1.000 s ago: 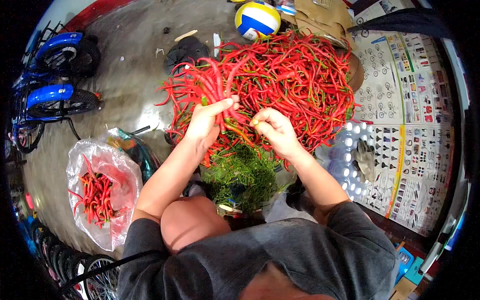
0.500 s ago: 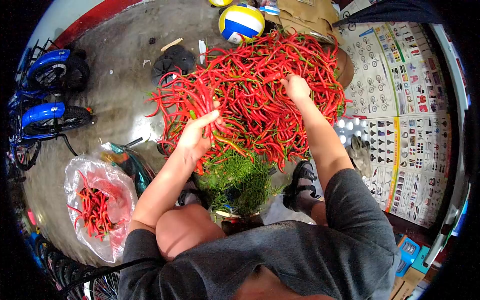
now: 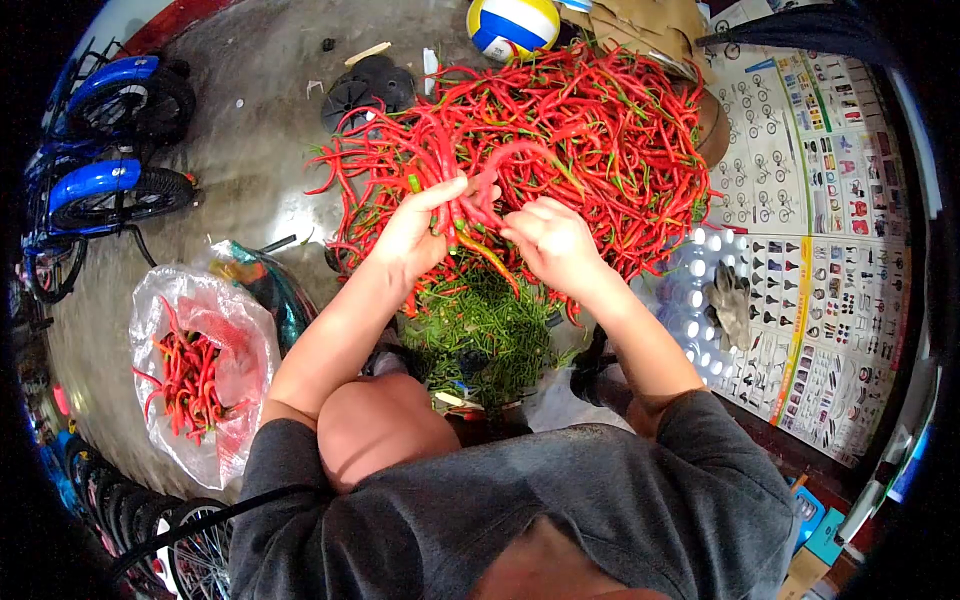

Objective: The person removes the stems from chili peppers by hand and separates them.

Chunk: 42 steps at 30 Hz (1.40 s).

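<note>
My left hand (image 3: 418, 228) is closed around a small bunch of long red chili peppers (image 3: 443, 150), some with green stem ends poking out below the thumb. Close beside it, my right hand (image 3: 552, 240) has its fingers pinched at the end of a red chili pepper (image 3: 487, 213) by the bunch; the fingertips are partly hidden. Beyond both hands spreads a large pile of red chili peppers (image 3: 620, 130). Below them, between my feet, lies a heap of green stems (image 3: 480, 325).
To the left stands an open clear plastic bag (image 3: 150, 390) with red chilies inside. Blue-fendered bicycles (image 3: 95, 190) line the left side. A ball (image 3: 513, 25) and cardboard (image 3: 645, 30) lie behind the pile. At right are white-capped bottles (image 3: 690, 300), a grey glove (image 3: 732, 305) and printed sheets (image 3: 770, 215).
My right hand has come from the pile back toward my left hand, now with a red chili at its fingertips. My left hand keeps its bunch. The view has shifted slightly.
</note>
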Motion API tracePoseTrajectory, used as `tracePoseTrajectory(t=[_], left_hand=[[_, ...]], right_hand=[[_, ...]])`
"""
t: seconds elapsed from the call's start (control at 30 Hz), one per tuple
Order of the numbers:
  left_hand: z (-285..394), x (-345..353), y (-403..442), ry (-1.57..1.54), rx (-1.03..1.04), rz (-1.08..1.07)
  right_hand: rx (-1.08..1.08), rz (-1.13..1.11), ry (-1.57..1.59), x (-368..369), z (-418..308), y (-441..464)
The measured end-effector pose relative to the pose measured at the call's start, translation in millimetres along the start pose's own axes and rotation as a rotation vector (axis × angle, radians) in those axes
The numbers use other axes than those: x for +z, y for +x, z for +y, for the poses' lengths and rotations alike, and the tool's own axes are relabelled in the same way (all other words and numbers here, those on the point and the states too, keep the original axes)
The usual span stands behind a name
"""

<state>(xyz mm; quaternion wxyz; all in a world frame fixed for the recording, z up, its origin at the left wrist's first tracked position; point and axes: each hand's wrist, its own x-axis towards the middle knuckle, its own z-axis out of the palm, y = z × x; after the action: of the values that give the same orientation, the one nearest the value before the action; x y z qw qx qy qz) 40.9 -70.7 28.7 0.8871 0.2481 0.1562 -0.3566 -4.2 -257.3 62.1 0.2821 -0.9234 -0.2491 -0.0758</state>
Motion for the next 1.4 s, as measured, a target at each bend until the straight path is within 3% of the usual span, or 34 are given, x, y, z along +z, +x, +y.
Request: tracePoseTrajectory(t=[0.13,0.47,0.53,0.57,0.6,0.67,0.73,0.8,0.87,1.0,1.13,1.2,1.3,1.33,1.4], left_hand=[[3,1,-5,0.029,0.034,0.007],[11,-12,-6,0.133,0.118,0.029],[13,-11,-9,0.125,0.138,0.074],[13,-11,-10,0.129,0.135,0.068],[13,-11,-11,0.133,0.131,0.061],[11,-11,-12,0.146,0.107,0.054],[10,-7,-14,0.213,0.096,0.05],[10,-8,-14,0.214,0.103,0.058],[12,-5,-15,0.418,0.155,0.113],[9,-19,-10,0.723,0.176,0.047],[4,-17,-13,0.799,0.03,0.004],[4,-15,-14,0.825,0.027,0.026],[9,-12,-12,0.896,0.026,0.134],[10,-13,-11,0.896,0.025,0.132],[11,-14,-10,0.639,0.027,0.12]], right_hand=[[-0.089,-0.142,-0.063,-2,-6,1],[-0.056,-0.219,-0.038,-6,-4,12],[0.021,0.138,0.017,-10,-1,15],[0.037,0.25,-0.153,-15,-2,19],[0.137,0.256,-0.191,-19,-2,23],[0.056,0.306,-0.227,-13,11,32],[0.039,0.162,-0.157,-8,17,30],[0.011,0.196,-0.188,-8,12,30],[-0.025,0.017,-0.214,-10,11,26],[-0.295,-0.187,0.045,-20,14,23],[-0.36,-0.378,0.291,-29,3,23],[-0.334,-0.442,0.324,-32,8,17],[-0.043,-0.606,0.714,-42,28,2],[0.048,-0.536,0.673,-42,42,-4],[0.212,-0.274,0.212,-36,85,-8]])
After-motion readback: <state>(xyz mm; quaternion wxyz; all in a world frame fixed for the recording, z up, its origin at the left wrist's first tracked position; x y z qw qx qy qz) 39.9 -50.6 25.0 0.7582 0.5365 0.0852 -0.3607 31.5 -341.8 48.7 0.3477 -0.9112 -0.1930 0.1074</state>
